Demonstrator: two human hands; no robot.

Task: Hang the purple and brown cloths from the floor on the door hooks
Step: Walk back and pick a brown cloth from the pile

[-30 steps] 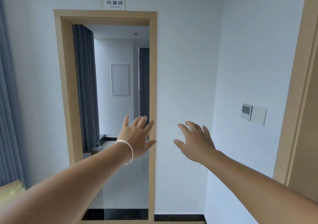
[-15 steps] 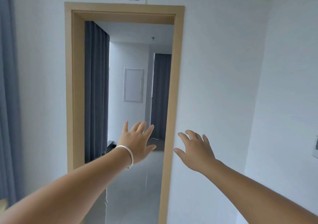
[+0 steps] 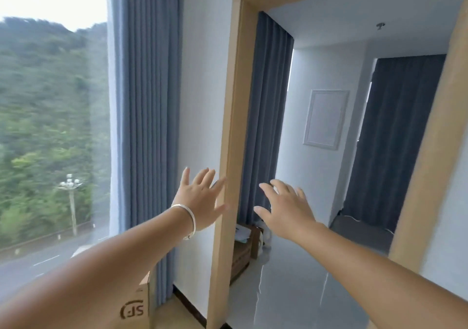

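1. I see my left hand [image 3: 200,199] held out in front of me, fingers straight and spread, holding nothing.
2. A silver bangle [image 3: 188,218] sits on the wrist just behind that hand.
3. My right hand [image 3: 287,208] is also stretched forward, fingers spread and slightly bent, thumb out to the side, with nothing in it.
4. The two hands are near each other but apart; the left post of the wooden door frame [image 3: 228,177] shows between them, beyond the fingertips.
5. Past my left fingertips hangs a blue-grey curtain [image 3: 147,101], and further left of it is a window [image 3: 53,113] with green hillside and a road outside.
6. Beyond my right fingertips, through the doorway, I see a dark curtain [image 3: 266,116], a white wall panel [image 3: 325,118] and a grey tiled floor [image 3: 291,290].
7. Below my right thumb, on that floor against the frame, stands a brown box [image 3: 243,250]; I cannot tell what lies on it.
8. Under my left forearm is a cardboard carton [image 3: 138,306] with printed letters.
9. I cannot find the purple and brown cloths, nor the door hooks, anywhere in this view.
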